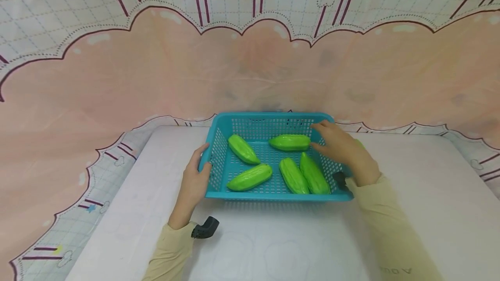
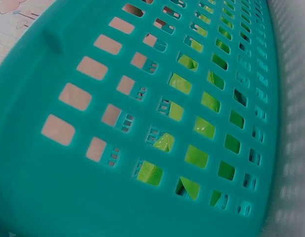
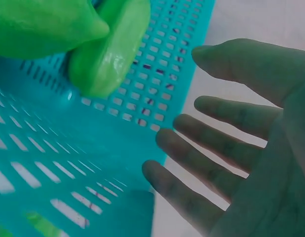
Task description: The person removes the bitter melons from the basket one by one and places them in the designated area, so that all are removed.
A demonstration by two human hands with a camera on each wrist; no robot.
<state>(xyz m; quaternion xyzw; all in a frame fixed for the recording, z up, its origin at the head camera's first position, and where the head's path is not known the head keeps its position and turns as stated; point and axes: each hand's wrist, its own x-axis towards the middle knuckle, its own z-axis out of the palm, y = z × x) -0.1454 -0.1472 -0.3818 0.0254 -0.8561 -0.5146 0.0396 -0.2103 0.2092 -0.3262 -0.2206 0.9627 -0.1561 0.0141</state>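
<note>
A blue plastic basket (image 1: 279,196) holds several bright green, ridged bitter melons, among them one near the back wall (image 1: 290,142) and one at the front left (image 1: 250,177). My left hand (image 1: 194,180) grips its left rim, with the thumb and forefinger on the edge. In the left wrist view the perforated basket wall (image 2: 24,163) fills most of the picture and that hand is out of sight. Over the right rim reaches my right hand (image 1: 340,144), its fingertips close to the back melon's end. The right wrist view shows its fingers (image 3: 202,158) spread and holding nothing.
The basket stands on a white table (image 1: 254,242), near its back edge. Behind it hangs a patterned pink and white cloth (image 1: 250,73). A bit of something green (image 1: 360,143) shows behind my right hand, mostly hidden. Black wrist devices (image 1: 205,228) sit at both sleeves.
</note>
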